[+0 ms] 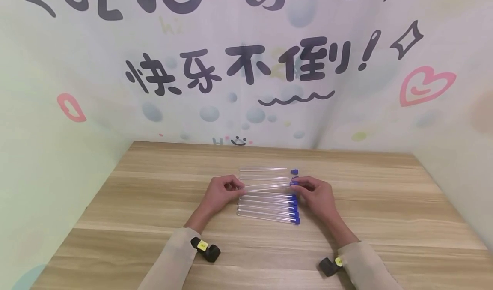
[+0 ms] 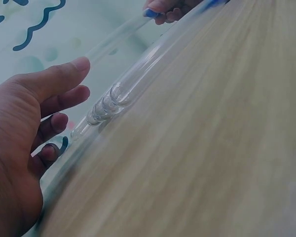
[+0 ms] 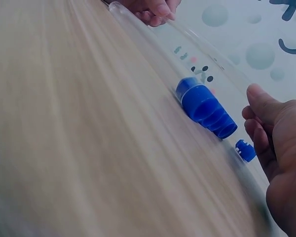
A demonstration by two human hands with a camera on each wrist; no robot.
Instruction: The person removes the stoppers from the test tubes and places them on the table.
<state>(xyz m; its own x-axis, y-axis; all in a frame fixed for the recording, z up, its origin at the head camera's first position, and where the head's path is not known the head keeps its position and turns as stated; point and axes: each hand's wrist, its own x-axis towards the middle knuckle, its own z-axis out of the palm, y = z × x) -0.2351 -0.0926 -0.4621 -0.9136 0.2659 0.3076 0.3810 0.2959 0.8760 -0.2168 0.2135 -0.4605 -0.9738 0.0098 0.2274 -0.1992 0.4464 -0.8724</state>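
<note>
A clear test tube (image 1: 267, 187) is held over the wooden table, slightly tilted, between both hands. My left hand (image 1: 223, 191) pinches its rounded end between thumb and fingertips. At the other end my right hand (image 1: 316, 194) pinches the tube's blue cap, which its fingers mostly cover; some blue (image 2: 150, 13) shows in the left wrist view. Nearer me lie several capped tubes (image 1: 265, 209) side by side, their blue caps (image 3: 204, 106) all pointing right. Behind the hands, an uncapped tube (image 1: 263, 169) lies with a loose blue cap (image 1: 294, 171) off its right end.
Another uncapped tube (image 1: 265, 178) lies just behind the held one. The wooden table (image 1: 154, 187) reaches back to a white printed backdrop (image 1: 231, 123) with dark lettering. Black wrist cameras (image 1: 209, 252) sit on both cuffs.
</note>
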